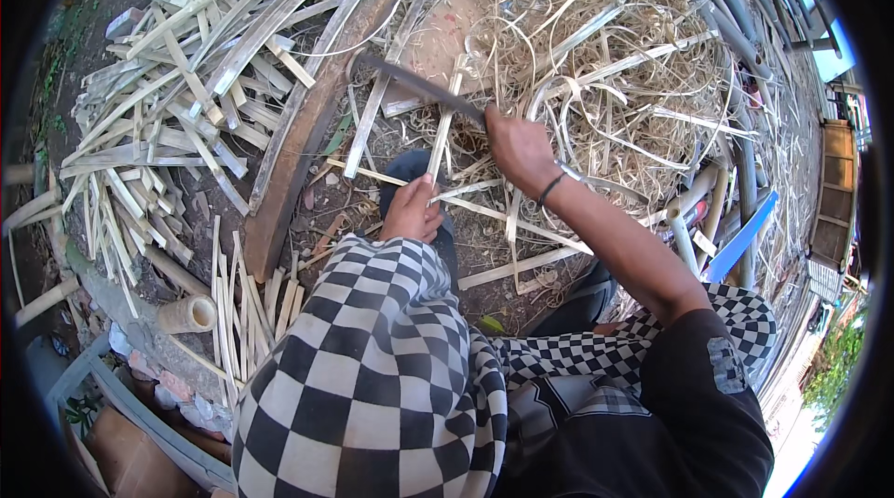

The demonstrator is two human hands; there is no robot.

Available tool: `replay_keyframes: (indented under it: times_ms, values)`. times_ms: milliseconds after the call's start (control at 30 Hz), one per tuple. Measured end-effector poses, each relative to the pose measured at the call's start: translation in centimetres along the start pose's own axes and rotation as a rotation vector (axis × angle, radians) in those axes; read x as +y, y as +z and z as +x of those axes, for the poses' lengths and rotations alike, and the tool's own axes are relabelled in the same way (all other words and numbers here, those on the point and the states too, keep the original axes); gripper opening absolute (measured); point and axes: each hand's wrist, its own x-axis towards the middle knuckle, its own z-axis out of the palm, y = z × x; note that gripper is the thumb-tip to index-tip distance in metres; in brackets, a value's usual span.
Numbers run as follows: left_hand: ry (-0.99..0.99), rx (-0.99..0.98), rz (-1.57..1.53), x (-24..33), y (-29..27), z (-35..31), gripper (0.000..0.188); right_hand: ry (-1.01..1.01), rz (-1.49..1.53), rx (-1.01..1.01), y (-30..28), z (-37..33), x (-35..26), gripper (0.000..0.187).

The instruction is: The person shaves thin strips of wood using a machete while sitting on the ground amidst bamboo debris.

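Note:
My left hand (412,214), just beyond my checkered left knee, is closed around the near end of a thin bamboo strip (441,142). That strip points away from me, its far part lying by a flat brownish slab (445,40). In my closed right hand (521,151) is a long dark-bladed knife (424,86), its blade reaching out to the left. The blade crosses over the strip near its far end; whether the two touch, I cannot tell. Pale curled shavings (596,60) are heaped beyond and to the right of my right hand.
A big pile of split bamboo strips (186,97) spreads at the left, beside a long wooden beam (307,135). A cut bamboo tube (191,314) lies near left. Bamboo poles (683,235) and a blue flat piece (742,237) are on the right.

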Motion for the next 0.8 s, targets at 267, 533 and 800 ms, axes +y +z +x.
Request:
replay_keyframes:
  times_ms: [267,533,800]
  values:
    - [0.021,-0.044,-0.016,-0.5,-0.3,-0.1,0.033,0.083,0.016,-0.023,-1.0,-0.1,2.1,0.010]
    - [0.133,0.031,0.178,-1.1,0.7,-0.5,0.034,0.159,-0.060,0.023,-1.9,0.4,5.0,0.020]
    - [-0.059,-0.188,0.064,1.5,0.2,-0.4,0.041,0.292,0.282,-0.013,-1.8,-0.1,7.1,0.040]
